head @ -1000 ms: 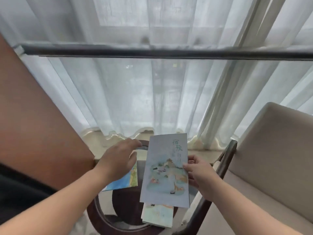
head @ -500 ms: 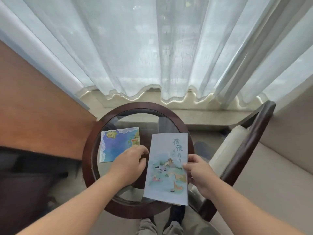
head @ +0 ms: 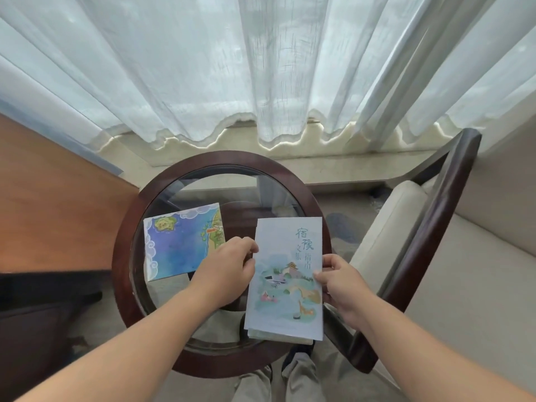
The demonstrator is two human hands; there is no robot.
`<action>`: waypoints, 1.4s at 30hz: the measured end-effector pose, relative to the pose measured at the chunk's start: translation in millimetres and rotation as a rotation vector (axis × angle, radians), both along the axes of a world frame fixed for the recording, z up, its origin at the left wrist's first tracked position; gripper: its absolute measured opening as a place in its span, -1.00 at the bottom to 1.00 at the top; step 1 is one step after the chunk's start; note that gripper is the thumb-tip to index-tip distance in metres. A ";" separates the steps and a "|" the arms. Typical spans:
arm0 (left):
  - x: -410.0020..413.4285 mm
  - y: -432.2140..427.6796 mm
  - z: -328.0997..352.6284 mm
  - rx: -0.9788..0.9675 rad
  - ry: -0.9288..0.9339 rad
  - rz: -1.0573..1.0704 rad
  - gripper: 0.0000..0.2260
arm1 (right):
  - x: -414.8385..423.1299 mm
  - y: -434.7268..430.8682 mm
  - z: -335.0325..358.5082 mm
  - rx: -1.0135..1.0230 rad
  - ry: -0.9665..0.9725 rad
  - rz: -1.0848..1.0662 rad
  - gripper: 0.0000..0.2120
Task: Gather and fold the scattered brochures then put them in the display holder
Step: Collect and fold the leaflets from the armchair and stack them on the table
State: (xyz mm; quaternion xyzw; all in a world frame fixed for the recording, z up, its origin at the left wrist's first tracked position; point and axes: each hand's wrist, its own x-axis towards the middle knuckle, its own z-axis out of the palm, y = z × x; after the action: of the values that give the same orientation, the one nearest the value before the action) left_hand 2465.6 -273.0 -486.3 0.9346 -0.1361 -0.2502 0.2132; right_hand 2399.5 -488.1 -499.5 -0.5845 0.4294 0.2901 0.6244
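Observation:
A tall pale brochure [head: 285, 274] with green characters and a landscape drawing is held over the right side of the round glass table [head: 127, 227]. My right hand [head: 338, 281] pinches its right edge. My left hand [head: 224, 271] touches its left edge with curled fingers. Another folded sheet peeks out beneath its lower edge. A blue map brochure [head: 179, 242] lies flat on the glass to the left, its near right corner hidden by my left hand. No display holder is in view.
A dark-framed armchair [head: 429, 227] with beige cushions stands right of the table. A wooden surface [head: 52, 204] lies to the left. White sheer curtains [head: 261, 68] hang behind the table. My knees show below the table's near rim.
The view has tilted down from the curtains to the table. The pale brochure stays in my right hand, and my left hand has moved from the map brochure to the pale brochure's left edge.

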 end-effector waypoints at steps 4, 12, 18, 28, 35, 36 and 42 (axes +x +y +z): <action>-3.5 -2.4 -7.6 0.018 0.035 -0.007 -0.80 | -7.8 4.6 -7.0 -0.035 0.045 -0.009 -0.83; -11.7 -12.8 -28.6 0.087 0.091 0.099 -0.69 | -9.9 15.5 -22.9 -0.382 0.056 0.213 -0.89; -17.6 -25.8 -40.8 0.087 0.208 0.218 -0.71 | -7.3 19.9 -29.9 -0.488 0.053 0.401 -0.89; -27.2 -30.6 -57.4 0.128 0.120 0.258 -0.54 | -3.0 17.0 -39.5 -0.646 -0.014 0.567 -0.86; -36.8 -31.5 -61.2 0.222 -0.170 0.012 -0.22 | -1.8 -2.0 -38.9 -0.926 -0.368 0.873 -0.24; -34.5 -35.0 -62.8 0.233 -0.214 -0.082 -0.22 | -0.7 -4.9 -40.1 -0.944 -0.416 0.997 -0.14; -17.5 -57.7 -88.5 0.321 -0.211 -0.363 -0.27 | 4.0 -14.8 -56.3 -0.918 -0.363 1.267 0.03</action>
State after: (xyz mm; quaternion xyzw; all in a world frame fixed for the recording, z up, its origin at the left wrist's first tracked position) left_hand 2448.1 -330.7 -574.8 0.9377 -0.2814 -0.2038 -0.0014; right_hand 2403.5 -502.9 -555.7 -0.9535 -0.0156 0.2844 0.0986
